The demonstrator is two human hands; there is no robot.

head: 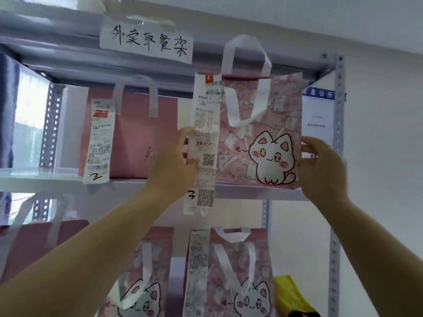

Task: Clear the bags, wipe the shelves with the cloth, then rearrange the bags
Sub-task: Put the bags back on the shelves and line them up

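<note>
Gripping a cat-print bag [270, 124] by its side edges, the left hand [174, 161] and the right hand [320, 168] each curl their fingers round it, the left thumb pressing on the bag's receipt [204, 133]. The bag sits at the front edge of the upper shelf [57, 179]; whether it rests there cannot be told.

Five bags show: three with the cat print and two plain. A plain pink bag [137, 133] stands just left of the held one. Below are a dark red bag [34, 245], a middle cat bag [142, 289] and a right cat bag [247, 294].

Three long receipts hang down. The held bag's bears a handwritten "3" and two QR codes, the pink bag's receipt [99, 138] a "2", and the lower receipt [196, 271] is too blurred to read. A taped paper sign [146, 42] reads "外卖取餐架". "喵~" is printed beside the cat. A blue-headed notice [318, 110] behind shows "息公示".

One yellow cloth [290, 291] lies at lower right, beside the perforated metal post [338, 110].
</note>
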